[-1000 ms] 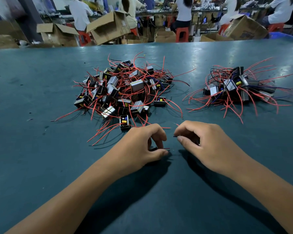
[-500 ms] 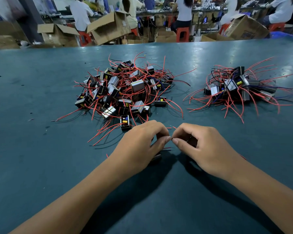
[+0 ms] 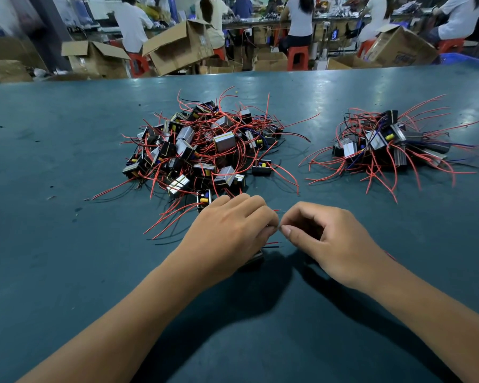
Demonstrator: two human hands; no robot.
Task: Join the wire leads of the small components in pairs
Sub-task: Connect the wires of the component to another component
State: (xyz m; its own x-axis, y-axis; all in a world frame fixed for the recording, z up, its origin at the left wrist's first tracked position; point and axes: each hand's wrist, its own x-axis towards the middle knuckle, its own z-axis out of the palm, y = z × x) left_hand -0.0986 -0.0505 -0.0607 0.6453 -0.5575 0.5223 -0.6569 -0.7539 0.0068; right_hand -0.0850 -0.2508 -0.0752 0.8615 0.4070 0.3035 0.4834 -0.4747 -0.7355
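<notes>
Beyond the fingers lies the big pile (image 3: 205, 150) of parts. The left hand (image 3: 230, 233) and right hand (image 3: 329, 239) pinch thin wire ends (image 3: 279, 227) where their fingertips meet, a part (image 3: 256, 258) under the left palm. Twisting seems underway; next comes rolling the ends tight.

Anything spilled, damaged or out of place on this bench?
Nothing stands out. Two tangled heaps, the larger pile and smaller pile, sit on the table. The left hand and right hand meet fingertip to fingertip over thin leads.
</notes>
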